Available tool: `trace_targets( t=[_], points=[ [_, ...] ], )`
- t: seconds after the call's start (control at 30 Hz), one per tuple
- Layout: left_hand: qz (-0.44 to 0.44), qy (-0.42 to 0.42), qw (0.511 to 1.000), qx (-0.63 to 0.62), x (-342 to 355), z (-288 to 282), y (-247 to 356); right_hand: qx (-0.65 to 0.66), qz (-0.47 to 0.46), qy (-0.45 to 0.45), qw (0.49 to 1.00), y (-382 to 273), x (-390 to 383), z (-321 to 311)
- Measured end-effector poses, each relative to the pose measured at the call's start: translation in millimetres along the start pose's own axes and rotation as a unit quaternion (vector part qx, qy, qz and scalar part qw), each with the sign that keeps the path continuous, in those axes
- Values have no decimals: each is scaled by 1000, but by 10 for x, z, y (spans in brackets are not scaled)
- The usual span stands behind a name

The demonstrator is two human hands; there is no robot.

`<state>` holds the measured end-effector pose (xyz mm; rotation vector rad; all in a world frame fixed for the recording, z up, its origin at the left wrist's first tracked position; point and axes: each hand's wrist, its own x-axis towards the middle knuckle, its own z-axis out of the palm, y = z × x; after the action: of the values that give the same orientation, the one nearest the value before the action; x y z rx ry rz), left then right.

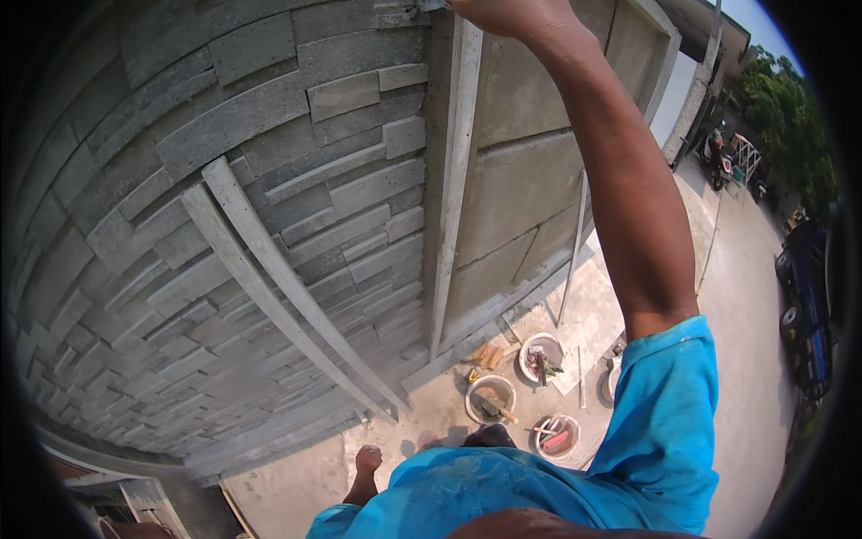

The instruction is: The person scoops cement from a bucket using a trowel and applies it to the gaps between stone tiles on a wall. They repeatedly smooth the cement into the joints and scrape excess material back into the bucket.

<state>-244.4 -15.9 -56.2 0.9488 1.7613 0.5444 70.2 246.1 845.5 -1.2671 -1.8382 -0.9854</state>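
My right arm reaches up along the wall, and my right hand (516, 13) is cut off by the top edge, so its fingers do not show. Just left of it, at the corner of the wall, a sliver of something grey appears; I cannot tell whether I hold it. Below the hand, a long pale straightedge bar (453, 180) stands upright along the wall's corner. My left hand (368, 459) hangs low at my side with its fingers curled closed; anything inside it is hidden. It is nearest the foot of the grey stone-clad wall (346, 193).
Two long bars (278, 269) lean against the stone cladding. On the ground stand a tub with mortar (469, 406), a tub of tools (528, 368) and a tub with a red tool (575, 446). A thin pole (572, 256) leans farther right. Vehicles (804, 305) line the right side.
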Motion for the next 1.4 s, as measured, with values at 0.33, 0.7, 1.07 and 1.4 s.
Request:
trace_targets(
  t=[0.33, 0.7, 1.07, 1.4],
  points=[
    [-37, 26, 997, -58, -215, -177, -230, 46, 44, -23, 998, -258, -61, 110],
    [-37, 44, 998, -31, -417, -235, -301, 120, 35, 14, 992, -161, -149, -76],
    [-29, 29, 997, -62, -316, -258, -342, 62, 17, 145, 987, -295, -194, 624],
    [-55, 45, 994, -79, -359, -240, -317, 181, 28, 145, 972, -321, -285, 474]
  ],
)
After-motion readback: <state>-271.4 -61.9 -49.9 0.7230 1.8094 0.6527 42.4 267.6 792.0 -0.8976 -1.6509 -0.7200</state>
